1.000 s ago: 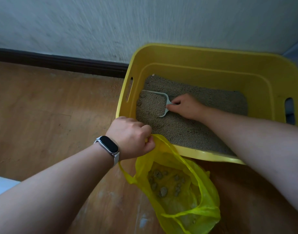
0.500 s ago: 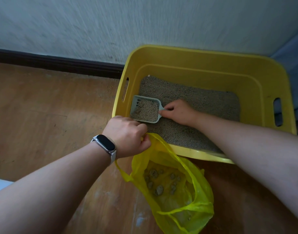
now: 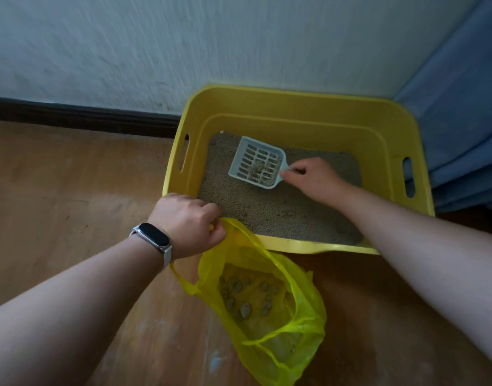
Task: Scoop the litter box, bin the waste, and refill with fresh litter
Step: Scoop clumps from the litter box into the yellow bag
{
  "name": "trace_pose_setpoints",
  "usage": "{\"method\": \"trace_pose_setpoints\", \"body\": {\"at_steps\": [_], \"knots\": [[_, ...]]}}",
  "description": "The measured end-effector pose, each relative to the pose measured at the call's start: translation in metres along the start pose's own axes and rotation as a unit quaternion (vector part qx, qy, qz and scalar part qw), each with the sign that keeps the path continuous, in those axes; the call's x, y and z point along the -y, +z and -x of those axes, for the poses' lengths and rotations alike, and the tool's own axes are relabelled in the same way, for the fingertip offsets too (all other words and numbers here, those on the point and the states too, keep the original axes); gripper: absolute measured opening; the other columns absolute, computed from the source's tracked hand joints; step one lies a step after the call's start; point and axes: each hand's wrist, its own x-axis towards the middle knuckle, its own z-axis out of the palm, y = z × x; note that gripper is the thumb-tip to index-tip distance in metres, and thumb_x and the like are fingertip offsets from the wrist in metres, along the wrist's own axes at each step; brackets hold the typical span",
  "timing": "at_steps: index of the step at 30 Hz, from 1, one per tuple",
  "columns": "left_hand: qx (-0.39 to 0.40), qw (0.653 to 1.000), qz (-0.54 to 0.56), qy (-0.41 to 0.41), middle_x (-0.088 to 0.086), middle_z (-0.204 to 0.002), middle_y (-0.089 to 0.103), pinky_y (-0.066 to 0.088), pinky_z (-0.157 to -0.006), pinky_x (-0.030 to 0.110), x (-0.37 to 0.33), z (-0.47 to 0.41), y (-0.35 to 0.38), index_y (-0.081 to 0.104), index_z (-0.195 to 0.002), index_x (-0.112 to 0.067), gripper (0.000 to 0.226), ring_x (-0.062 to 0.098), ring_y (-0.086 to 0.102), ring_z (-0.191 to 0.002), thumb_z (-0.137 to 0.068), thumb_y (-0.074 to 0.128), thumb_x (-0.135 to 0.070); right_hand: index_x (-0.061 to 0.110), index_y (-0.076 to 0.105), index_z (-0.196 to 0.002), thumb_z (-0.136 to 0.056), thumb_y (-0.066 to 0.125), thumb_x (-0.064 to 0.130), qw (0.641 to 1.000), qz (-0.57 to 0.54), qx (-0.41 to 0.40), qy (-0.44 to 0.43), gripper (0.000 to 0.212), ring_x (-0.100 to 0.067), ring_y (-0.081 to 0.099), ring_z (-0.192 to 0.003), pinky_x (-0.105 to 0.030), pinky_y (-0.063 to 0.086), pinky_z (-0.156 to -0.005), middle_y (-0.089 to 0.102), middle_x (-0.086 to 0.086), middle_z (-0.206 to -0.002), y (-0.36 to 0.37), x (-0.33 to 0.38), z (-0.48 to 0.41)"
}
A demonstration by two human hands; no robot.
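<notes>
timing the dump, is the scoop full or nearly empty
Nearly empty: the scoop has bare slots and only a small clump inside.

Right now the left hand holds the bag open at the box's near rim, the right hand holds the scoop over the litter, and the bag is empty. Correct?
Not quite. The bag is not empty: the head view shows several clumps in it. The rest holds: the left hand grips it at the box rim, and the right hand holds the scoop over the litter.

We find the litter box (image 3: 295, 91) on the floor (image 3: 72, 190) against the wall (image 3: 183, 45), a curtain (image 3: 462, 107) to its right. Inside it the scoop (image 3: 257, 165) hangs over the litter (image 3: 267, 213). Before the box is the bag (image 3: 306, 302), clumps (image 3: 245, 310) in it.
</notes>
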Motion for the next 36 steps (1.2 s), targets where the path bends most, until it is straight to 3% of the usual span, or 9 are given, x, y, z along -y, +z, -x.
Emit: {"method": "trace_pose_setpoints", "body": {"at_steps": [6, 9, 15, 17, 21, 25, 28, 31, 36], "knots": [[-0.008, 1.000, -0.006, 0.002, -0.010, -0.047, 0.024, 0.023, -0.049, 0.020, -0.002, -0.001, -0.004, 0.049, -0.051, -0.017, 0.037, 0.019, 0.031, -0.039, -0.081, 0.044, -0.038, 0.012, 0.072, -0.096, -0.093, 0.055, 0.043, 0.999, -0.039, -0.006, 0.023, 0.036, -0.016, 0.046, -0.056, -0.026, 0.032, -0.054, 0.065, -0.021, -0.083, -0.017, -0.005, 0.036], [-0.002, 1.000, -0.012, -0.004, -0.010, -0.047, 0.025, 0.019, -0.049, 0.018, -0.003, -0.001, -0.007, 0.051, -0.052, -0.018, 0.037, 0.017, 0.027, -0.041, -0.081, 0.041, -0.039, 0.018, 0.073, -0.092, -0.092, 0.057, 0.044, 0.997, -0.055, -0.029, 0.041, 0.031, -0.028, 0.056, -0.064, -0.035, 0.041, -0.056, 0.068, -0.021, -0.091, -0.015, -0.006, 0.050], [0.036, 0.998, -0.042, -0.008, -0.010, -0.046, 0.026, 0.016, -0.047, 0.019, -0.004, 0.000, -0.009, 0.044, -0.054, -0.021, 0.035, 0.018, 0.032, -0.042, -0.081, 0.059, -0.039, 0.009, 0.072, -0.085, -0.092, 0.057, 0.044, 0.996, -0.046, -0.040, 0.071, 0.038, -0.016, 0.042, -0.053, -0.028, 0.027, -0.051, 0.053, -0.009, -0.063, -0.013, 0.002, 0.071], [0.047, 0.998, -0.046, -0.013, -0.009, -0.048, 0.030, 0.021, -0.048, 0.024, -0.005, 0.000, -0.009, 0.043, -0.060, -0.022, 0.034, 0.020, 0.038, -0.048, -0.085, 0.053, -0.042, 0.006, 0.069, -0.082, -0.092, 0.057, 0.043, 0.994, -0.037, -0.054, 0.082, 0.040, -0.016, 0.039, -0.051, -0.030, 0.024, -0.051, 0.047, -0.004, -0.059, -0.015, 0.001, 0.079], [0.084, 0.994, -0.059, -0.035, -0.006, -0.057, 0.042, 0.029, -0.052, 0.028, -0.007, -0.002, -0.014, 0.049, -0.070, -0.021, 0.036, 0.020, 0.047, -0.059, -0.092, 0.040, -0.048, 0.003, 0.065, -0.079, -0.091, 0.054, 0.044, 0.992, -0.012, -0.097, 0.076, 0.044, -0.018, 0.036, -0.050, -0.032, 0.021, -0.052, 0.043, -0.005, -0.058, -0.024, 0.002, 0.095], [0.118, 0.990, -0.067, -0.035, -0.005, -0.061, 0.047, 0.033, -0.052, 0.028, -0.008, -0.004, -0.017, 0.051, -0.075, -0.021, 0.037, 0.018, 0.049, -0.060, -0.094, 0.036, -0.049, 0.014, 0.068, -0.077, -0.089, 0.052, 0.048, 0.988, 0.009, -0.132, 0.080, 0.040, -0.019, 0.044, -0.051, -0.032, 0.026, -0.050, 0.052, -0.005, -0.059, -0.029, 0.007, 0.109], [0.143, 0.987, -0.066, -0.039, -0.004, -0.063, 0.049, 0.037, -0.052, 0.028, -0.010, -0.004, -0.020, 0.051, -0.076, -0.021, 0.037, 0.016, 0.048, -0.059, -0.095, 0.035, -0.049, 0.008, 0.064, -0.074, -0.090, 0.052, 0.047, 0.985, 0.000, -0.146, 0.089, 0.044, -0.018, 0.039, -0.050, -0.033, 0.023, -0.050, 0.044, -0.001, -0.055, -0.029, 0.009, 0.115], [0.155, 0.985, -0.065, -0.041, -0.004, -0.064, 0.050, 0.037, -0.053, 0.028, -0.010, -0.003, -0.023, 0.052, -0.079, -0.021, 0.036, 0.014, 0.046, -0.059, -0.095, 0.035, -0.049, 0.004, 0.059, -0.071, -0.090, 0.053, 0.047, 0.987, -0.002, -0.134, 0.085, 0.048, -0.018, 0.037, -0.051, -0.033, 0.022, -0.052, 0.041, -0.002, -0.056, -0.030, 0.010, 0.118], [0.170, 0.982, -0.076, -0.035, -0.003, -0.067, 0.052, 0.034, -0.053, 0.030, -0.010, -0.003, -0.023, 0.053, -0.083, -0.021, 0.037, 0.016, 0.046, -0.061, -0.095, 0.035, -0.050, 0.012, 0.069, -0.083, -0.090, 0.053, 0.047, 0.989, 0.056, -0.102, 0.091, 0.040, -0.020, 0.047, -0.055, -0.032, 0.028, -0.051, 0.055, -0.006, -0.063, -0.041, 0.009, 0.126]]}}
